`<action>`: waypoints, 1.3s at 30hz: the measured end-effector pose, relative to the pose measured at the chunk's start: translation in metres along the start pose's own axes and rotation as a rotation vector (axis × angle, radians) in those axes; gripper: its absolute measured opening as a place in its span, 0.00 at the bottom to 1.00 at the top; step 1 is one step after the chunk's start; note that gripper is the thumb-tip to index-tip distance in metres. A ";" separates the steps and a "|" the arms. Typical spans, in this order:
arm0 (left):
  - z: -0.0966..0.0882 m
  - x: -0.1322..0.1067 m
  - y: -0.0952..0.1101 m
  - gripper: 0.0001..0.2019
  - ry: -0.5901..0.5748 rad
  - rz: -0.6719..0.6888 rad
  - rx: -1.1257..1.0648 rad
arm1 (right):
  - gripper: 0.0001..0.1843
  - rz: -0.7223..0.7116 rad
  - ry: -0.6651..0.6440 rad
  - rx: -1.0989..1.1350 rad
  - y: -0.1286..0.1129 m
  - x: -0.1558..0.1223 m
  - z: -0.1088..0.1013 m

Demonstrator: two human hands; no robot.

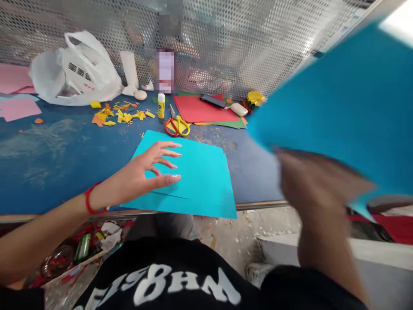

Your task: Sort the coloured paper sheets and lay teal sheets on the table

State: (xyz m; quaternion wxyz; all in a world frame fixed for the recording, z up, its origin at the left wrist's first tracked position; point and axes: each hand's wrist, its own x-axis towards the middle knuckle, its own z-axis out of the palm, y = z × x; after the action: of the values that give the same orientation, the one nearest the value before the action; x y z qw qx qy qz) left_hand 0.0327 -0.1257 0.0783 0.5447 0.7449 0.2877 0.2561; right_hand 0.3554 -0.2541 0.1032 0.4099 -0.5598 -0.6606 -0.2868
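Well, cyan paper (203, 181) on blue table (58, 168), perforated screen (258, 43) behind.

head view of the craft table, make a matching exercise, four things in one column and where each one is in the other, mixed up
Things:
1. left hand
2. right hand
3. black smartphone
4. glue stick

Places:
A. standing upright just behind the scissors
B. lying on the red paper
C. raised off the table, blurred, beneath a blue paper sheet
D. resting with spread fingers on a turquoise paper sheet

Right pairs: 1-D, 2-C, 3-B, 4-A
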 end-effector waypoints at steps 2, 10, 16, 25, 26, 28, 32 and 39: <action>0.010 0.015 -0.007 0.43 -0.131 -0.095 -0.340 | 0.07 -0.433 -0.210 -0.015 -0.018 -0.001 0.011; 0.005 0.029 -0.043 0.45 0.060 -0.229 -0.147 | 0.14 -0.695 -0.603 0.337 -0.060 -0.004 0.054; -0.019 0.039 -0.047 0.28 0.014 -0.254 0.124 | 0.24 -0.397 -0.721 0.141 0.028 0.054 0.112; 0.001 0.066 -0.063 0.39 0.075 -0.272 -0.002 | 0.28 -0.360 -0.923 -0.161 0.129 0.092 0.267; 0.003 0.065 -0.065 0.39 0.068 -0.280 -0.023 | 0.26 -0.308 -0.885 -0.159 0.134 0.091 0.276; 0.004 0.063 -0.068 0.39 0.048 -0.302 -0.058 | 0.23 -0.175 -0.792 -0.193 0.145 0.091 0.289; 0.002 0.060 -0.070 0.36 0.034 -0.338 -0.064 | 0.28 0.157 -0.571 -0.324 0.168 0.090 0.296; 0.002 0.059 -0.068 0.28 0.066 -0.339 -0.030 | 0.32 0.190 -0.458 -0.256 0.190 0.092 0.275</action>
State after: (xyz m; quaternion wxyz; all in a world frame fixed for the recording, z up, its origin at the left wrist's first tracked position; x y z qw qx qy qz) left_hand 0.0650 -0.0690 0.0165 0.5814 0.6685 0.4234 0.1892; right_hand 0.4764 0.0622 0.0305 0.2008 -0.7167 -0.6390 -0.1942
